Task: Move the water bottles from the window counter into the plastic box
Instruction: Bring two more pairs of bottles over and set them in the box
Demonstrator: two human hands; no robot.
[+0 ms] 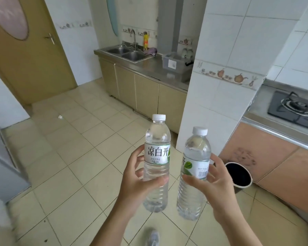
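Observation:
I carry two clear water bottles with white caps and green-and-white labels, both upright over the tiled floor. My left hand [138, 181] grips the left water bottle [157, 155] around its lower half. My right hand [215, 185] holds the right water bottle [196, 164] at its label. A grey translucent plastic box [175, 65] with a white sticker stands far ahead on the steel counter [149, 68], to the right of the sink. The window counter is out of view.
A double sink [127, 53] with a tap sits at the counter's far end. A white tiled pillar [219, 96] juts out just right of the bottles. A gas stove [297, 109] lies on the right counter, a dark round bin [238, 174] below. A brown door [30, 55] stands at left.

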